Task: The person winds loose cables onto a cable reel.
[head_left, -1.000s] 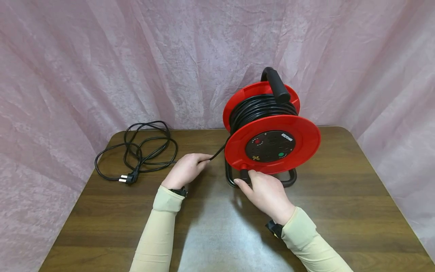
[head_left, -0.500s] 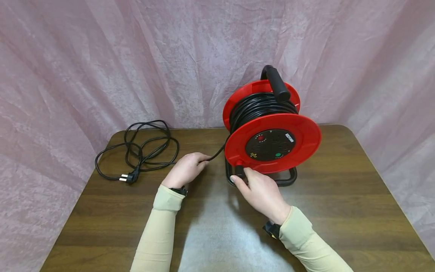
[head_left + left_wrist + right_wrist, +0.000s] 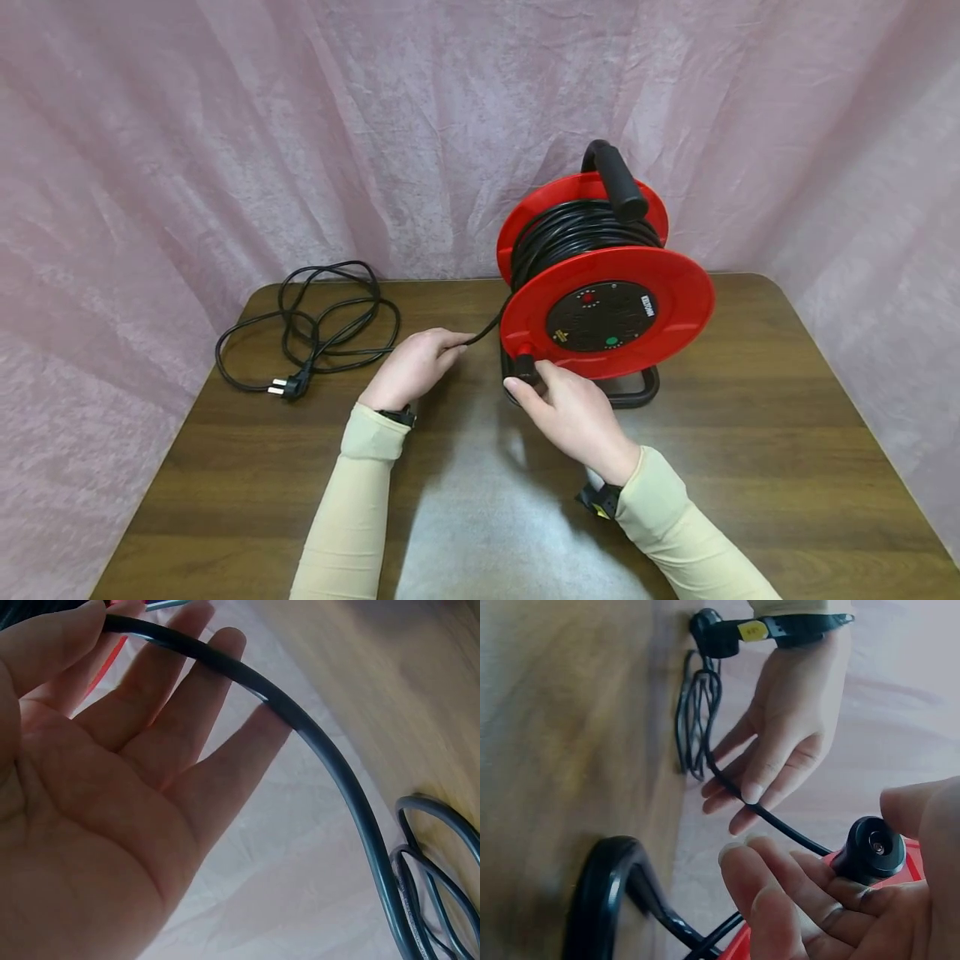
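A red cable reel (image 3: 678,308) with black cable wound on its drum stands on a black tubular frame at the right of the table. My left hand (image 3: 412,367) pinches the free cable (image 3: 330,757) between thumb and fingers, left of the reel; the thumb lies over it in the left wrist view. My right hand (image 3: 577,414) grips the black crank knob (image 3: 866,851) low on the reel's front disc, thumb on one side and fingers on the other. The dark socket panel (image 3: 592,321) in the disc's centre faces me.
Loose cable loops (image 3: 337,329) lie on the wooden table (image 3: 772,467) at the left, ending in a three-pin plug (image 3: 295,385). The reel's carrying handle (image 3: 622,183) juts up toward me. A pink curtain (image 3: 420,142) hangs behind the table.
The front disc has turned slightly clockwise; my right hand has moved left and up with the knob. My left hand keeps its pinch on the cable, nearly in place.
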Tool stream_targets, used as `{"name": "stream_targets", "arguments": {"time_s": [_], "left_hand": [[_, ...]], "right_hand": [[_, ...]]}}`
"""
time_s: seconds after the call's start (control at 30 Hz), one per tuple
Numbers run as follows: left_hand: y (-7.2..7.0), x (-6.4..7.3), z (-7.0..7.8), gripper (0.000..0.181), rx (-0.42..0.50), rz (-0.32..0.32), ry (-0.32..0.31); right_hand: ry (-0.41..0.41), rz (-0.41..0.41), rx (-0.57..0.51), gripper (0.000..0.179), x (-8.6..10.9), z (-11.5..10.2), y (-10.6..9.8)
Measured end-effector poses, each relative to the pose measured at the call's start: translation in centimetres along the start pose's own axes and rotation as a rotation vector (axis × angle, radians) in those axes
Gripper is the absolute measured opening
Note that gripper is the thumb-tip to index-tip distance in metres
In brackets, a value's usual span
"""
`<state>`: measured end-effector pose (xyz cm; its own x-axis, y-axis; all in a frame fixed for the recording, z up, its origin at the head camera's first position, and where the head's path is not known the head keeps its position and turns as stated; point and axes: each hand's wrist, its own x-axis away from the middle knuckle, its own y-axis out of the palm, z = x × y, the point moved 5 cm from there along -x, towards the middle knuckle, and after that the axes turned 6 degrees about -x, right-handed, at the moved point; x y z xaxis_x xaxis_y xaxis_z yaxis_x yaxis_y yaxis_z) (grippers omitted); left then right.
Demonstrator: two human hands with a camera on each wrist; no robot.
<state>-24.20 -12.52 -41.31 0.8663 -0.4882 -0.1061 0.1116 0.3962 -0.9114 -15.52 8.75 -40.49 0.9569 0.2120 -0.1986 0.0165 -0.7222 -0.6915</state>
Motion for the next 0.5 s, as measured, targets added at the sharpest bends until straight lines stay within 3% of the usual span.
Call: {"name": "stream_targets", "arguments": {"time_s": [0.33,0.5], "left_hand": [[-0.03,-0.24,0.44,0.030,0.008,0.004,0.016],[-0.12,-0.23,0.53,0.031,0.007,0.012,0.023]], "right_hand": [[0.021,0.033,0.029,0.054,-0.66,-0.59,-0.58],[0.022,0.037,0.018,0.053,-0.90,-0.93,-0.79]]}}
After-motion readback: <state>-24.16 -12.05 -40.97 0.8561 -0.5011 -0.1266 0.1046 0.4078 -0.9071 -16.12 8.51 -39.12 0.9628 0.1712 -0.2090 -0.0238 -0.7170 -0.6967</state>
